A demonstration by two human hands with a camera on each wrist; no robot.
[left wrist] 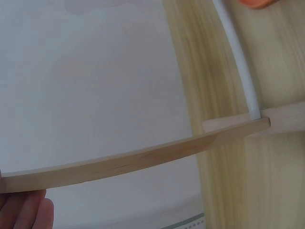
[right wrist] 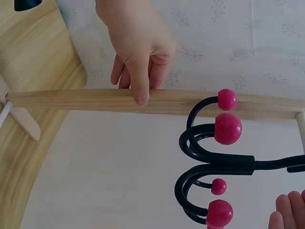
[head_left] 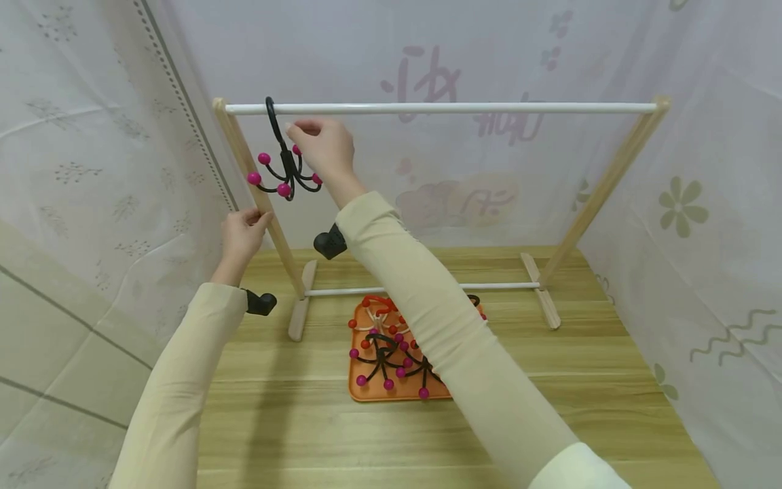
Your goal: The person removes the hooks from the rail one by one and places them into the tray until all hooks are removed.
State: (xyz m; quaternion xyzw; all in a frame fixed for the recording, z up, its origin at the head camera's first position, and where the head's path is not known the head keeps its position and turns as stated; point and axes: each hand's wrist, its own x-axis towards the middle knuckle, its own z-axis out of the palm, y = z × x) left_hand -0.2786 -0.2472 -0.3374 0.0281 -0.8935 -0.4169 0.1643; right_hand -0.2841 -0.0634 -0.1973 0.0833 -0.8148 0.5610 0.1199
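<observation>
A black multi-arm hook (head_left: pixel 288 163) with pink ball tips hangs by its curved top from the left end of the rack's white top rail (head_left: pixel 440 108). My right hand (head_left: pixel 326 149) is just right of its stem, fingers loosely bent; in the right wrist view these fingers (right wrist: pixel 289 212) are apart from the hook (right wrist: pixel 238 163). Lower down, my left hand (head_left: pixel 241 238) pinches the rack's left wooden post (head_left: pixel 280 244). The right wrist view shows the left thumb (right wrist: pixel 140 90) on the post's near face, with the other fingers partly hidden behind it.
An orange tray (head_left: pixel 400 398) on the wooden table (head_left: pixel 305 435) holds several more hooks, black with pink balls and others with red balls. My right forearm hides part of it. The rack's right post (head_left: pixel 601 193) and lower white rail (head_left: pixel 497 286) stand behind. Patterned curtains surround the table.
</observation>
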